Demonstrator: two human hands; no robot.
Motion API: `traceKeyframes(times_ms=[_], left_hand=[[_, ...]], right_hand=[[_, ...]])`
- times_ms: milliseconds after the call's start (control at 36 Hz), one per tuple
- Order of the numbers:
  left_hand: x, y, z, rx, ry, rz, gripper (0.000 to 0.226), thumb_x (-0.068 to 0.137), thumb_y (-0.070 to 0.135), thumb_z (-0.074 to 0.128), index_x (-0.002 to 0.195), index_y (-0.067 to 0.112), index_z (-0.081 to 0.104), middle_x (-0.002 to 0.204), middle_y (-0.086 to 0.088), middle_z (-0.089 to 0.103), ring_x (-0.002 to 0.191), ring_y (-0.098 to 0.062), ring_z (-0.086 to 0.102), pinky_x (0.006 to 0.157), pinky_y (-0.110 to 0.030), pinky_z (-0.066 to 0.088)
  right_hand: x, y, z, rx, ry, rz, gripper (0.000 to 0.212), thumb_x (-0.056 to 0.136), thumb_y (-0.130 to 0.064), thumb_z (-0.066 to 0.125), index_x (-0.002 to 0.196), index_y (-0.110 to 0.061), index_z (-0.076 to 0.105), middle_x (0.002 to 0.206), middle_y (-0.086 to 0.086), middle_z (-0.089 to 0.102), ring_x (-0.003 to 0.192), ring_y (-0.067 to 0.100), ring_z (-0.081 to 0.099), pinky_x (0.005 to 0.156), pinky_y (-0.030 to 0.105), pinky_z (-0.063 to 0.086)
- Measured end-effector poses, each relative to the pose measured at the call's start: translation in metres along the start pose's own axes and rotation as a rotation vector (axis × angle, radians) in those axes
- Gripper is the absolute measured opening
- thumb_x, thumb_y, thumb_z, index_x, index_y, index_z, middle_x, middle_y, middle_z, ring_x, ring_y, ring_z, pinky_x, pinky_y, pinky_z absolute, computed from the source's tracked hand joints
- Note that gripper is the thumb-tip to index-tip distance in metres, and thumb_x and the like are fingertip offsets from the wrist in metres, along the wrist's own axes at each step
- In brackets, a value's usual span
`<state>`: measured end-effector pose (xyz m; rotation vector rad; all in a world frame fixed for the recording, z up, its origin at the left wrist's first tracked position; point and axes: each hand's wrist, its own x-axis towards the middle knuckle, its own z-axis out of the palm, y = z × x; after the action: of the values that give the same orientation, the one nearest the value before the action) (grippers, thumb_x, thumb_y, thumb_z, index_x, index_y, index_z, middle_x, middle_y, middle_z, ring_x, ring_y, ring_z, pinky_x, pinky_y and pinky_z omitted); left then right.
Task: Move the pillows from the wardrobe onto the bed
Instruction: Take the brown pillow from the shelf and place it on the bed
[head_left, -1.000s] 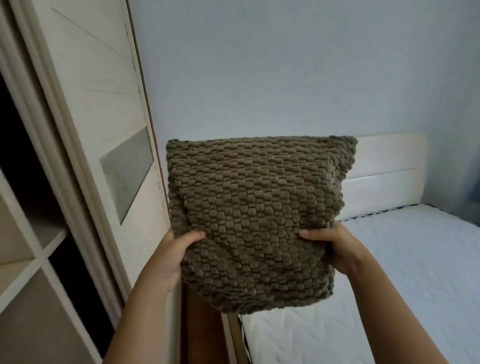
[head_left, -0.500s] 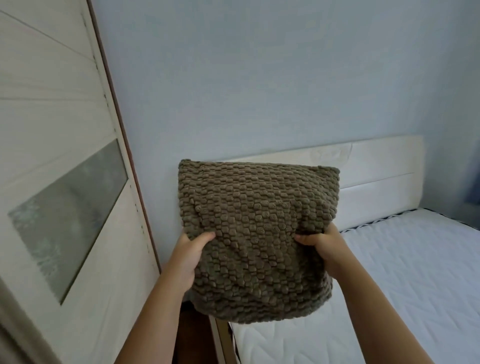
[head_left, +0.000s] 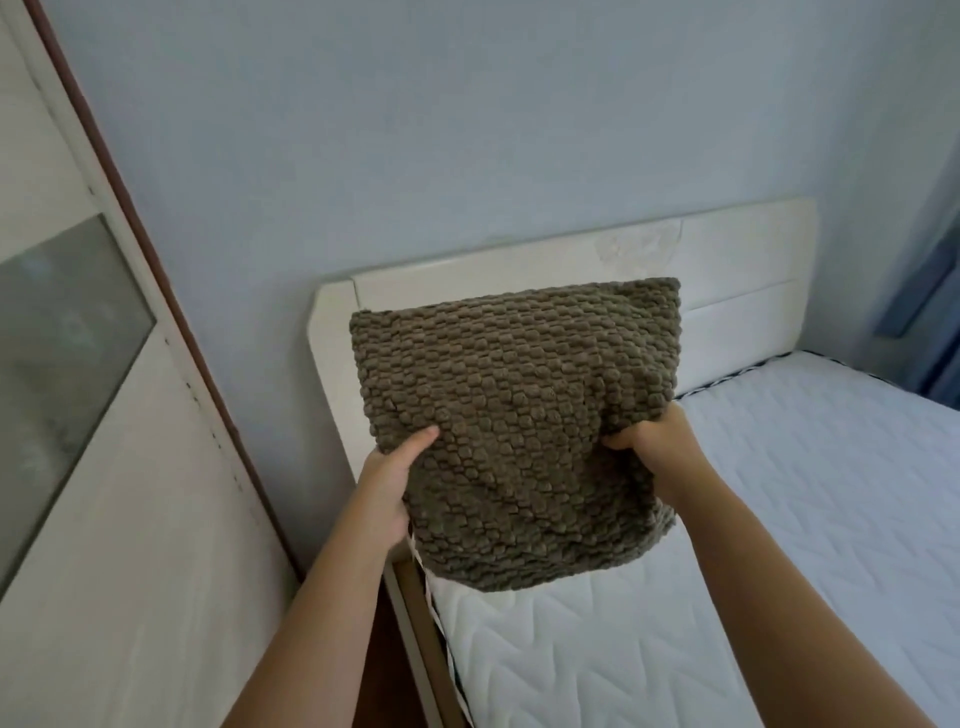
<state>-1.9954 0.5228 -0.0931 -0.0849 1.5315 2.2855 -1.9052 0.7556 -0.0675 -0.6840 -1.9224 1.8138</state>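
A brown pillow (head_left: 519, 426) with a knobbly woven cover hangs upright in the air over the head end of the bed. My left hand (head_left: 387, 488) grips its left edge, thumb on the front. My right hand (head_left: 657, 449) bunches the cover at its right edge. The bed's white quilted mattress (head_left: 779, 519) lies below and to the right, and its cream headboard (head_left: 727, 270) stands behind the pillow against the wall. The wardrobe's pale door (head_left: 104, 467) with a grey glass panel fills the left side.
A light blue wall (head_left: 467, 130) rises behind the bed. A narrow gap of dark floor (head_left: 382, 675) separates the wardrobe from the bed frame. A blue curtain (head_left: 935, 312) hangs at the far right.
The view has swung right, away from the wardrobe's open shelves, toward the bed. The pillow, held in both hands, has moved right and now hangs over the mattress in front of the headboard.
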Motion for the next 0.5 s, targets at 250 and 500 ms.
traceKeyframes(times_ms=[250,500], left_hand=[[0.111,-0.004,0.001,0.135,-0.017,0.004,0.021,0.073,0.017,0.075,0.088,0.023,0.062,0.089,0.006,0.065,0.084,-0.012,0.061,0.064,-0.025,0.046],[0.277,-0.023,0.000,0.172,-0.069,-0.153,0.012,0.078,0.007,0.070,0.083,0.017,0.064,0.083,0.002,0.067,0.079,-0.016,0.063,0.059,-0.024,0.048]], right_hand=[[0.090,0.021,0.030,-0.068,0.058,0.079,0.046,0.065,0.015,0.062,0.105,-0.008,0.057,0.104,0.012,0.060,0.100,0.035,0.055,0.091,0.050,0.048],[0.231,0.064,0.090,-0.216,0.218,0.160,0.035,0.069,0.013,0.054,0.101,-0.002,0.056,0.093,0.014,0.057,0.086,0.030,0.050,0.082,0.045,0.047]])
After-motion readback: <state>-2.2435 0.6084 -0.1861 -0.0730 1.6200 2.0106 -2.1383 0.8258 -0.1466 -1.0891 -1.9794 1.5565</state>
